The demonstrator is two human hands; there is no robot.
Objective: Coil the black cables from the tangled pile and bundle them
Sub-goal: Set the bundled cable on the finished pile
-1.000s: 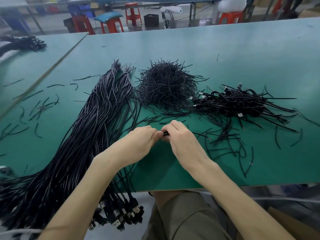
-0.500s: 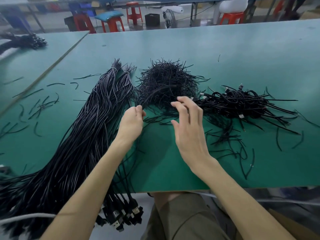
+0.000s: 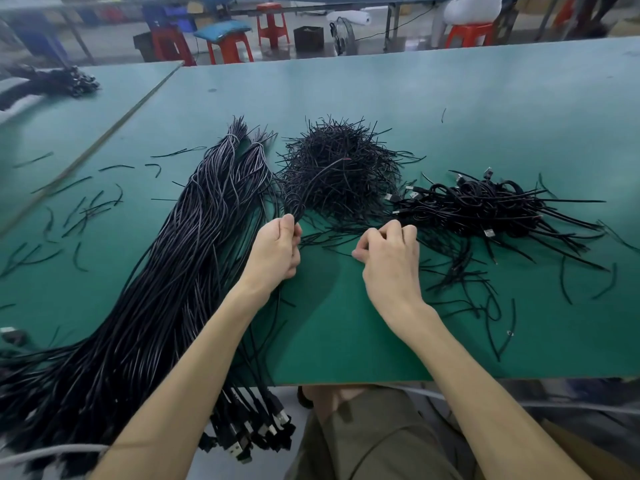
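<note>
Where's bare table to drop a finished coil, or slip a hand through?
Bare: the far green table beyond the tie pile; the near-edge patch behind left hand and right hand, between the forearms. Crowded: long cables at left, bundled cables and loose ties at right.

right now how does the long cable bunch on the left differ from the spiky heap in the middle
The long cable bunch lies stretched out, running off the near edge of the table; the spiky heap sits as a round mound wholly on it. The bunch's strands are long and end in plugs; the heap's are short, with no plugs showing. Both are black.
</note>
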